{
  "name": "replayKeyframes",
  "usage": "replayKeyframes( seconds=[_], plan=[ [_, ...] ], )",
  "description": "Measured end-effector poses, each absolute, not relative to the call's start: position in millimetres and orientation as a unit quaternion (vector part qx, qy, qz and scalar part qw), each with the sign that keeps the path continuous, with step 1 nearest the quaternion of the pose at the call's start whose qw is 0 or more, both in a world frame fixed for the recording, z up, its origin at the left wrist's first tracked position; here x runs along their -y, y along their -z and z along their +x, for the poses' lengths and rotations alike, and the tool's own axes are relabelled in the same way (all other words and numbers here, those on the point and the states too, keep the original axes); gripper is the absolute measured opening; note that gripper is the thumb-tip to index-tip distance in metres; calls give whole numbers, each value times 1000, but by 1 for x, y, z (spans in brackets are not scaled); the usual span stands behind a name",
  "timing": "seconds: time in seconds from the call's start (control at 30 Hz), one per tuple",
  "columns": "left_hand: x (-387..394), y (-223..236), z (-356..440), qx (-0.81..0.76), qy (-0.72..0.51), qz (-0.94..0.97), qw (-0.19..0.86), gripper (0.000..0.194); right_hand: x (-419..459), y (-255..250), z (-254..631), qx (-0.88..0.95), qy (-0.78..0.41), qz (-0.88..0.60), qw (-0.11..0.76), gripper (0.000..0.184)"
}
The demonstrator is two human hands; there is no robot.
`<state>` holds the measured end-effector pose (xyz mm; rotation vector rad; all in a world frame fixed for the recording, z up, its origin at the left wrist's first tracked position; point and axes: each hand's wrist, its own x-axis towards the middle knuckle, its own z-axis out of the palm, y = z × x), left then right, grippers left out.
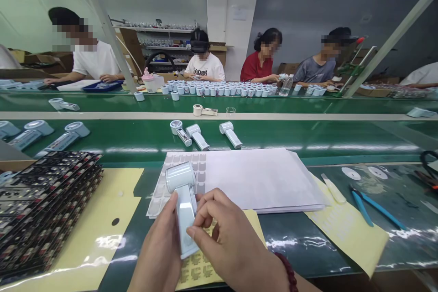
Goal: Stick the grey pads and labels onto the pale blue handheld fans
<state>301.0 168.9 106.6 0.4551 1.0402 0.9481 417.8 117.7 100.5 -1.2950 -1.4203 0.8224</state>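
Observation:
I hold a pale blue handheld fan body (183, 200) upright over the near table edge. My left hand (159, 246) wraps its handle from the left. My right hand (222, 232) pinches the front of the handle, thumb and forefinger pressed on it. Under my hands lies a yellow sticker sheet (195, 269). Just behind the fan sits a stack of white sticker sheets (253, 175).
A stack of dark printed cards (41, 205) fills the left, on yellow backing paper (109, 219). Blue tweezers (372, 205) lie at the right. More fan bodies (205, 134) lie on the green conveyor (308, 134). Several people sit across the far line with rows of small parts (219, 89).

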Motion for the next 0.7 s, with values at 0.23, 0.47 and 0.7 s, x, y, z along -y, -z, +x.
replayKeyframes(
  seconds=[0.23,0.47,0.7],
  plan=[
    [-175,-117,293,-419,-398,249,777,38,-130,-100,425,501,-415,-482,587,12],
    [-221,-121,279,-400,-407,323,755,59,-146,-99,450,533,-342,-575,518,14],
    [-221,-131,289,-364,-407,298,783,44,-165,-103,435,589,-332,-483,557,24]
  ],
)
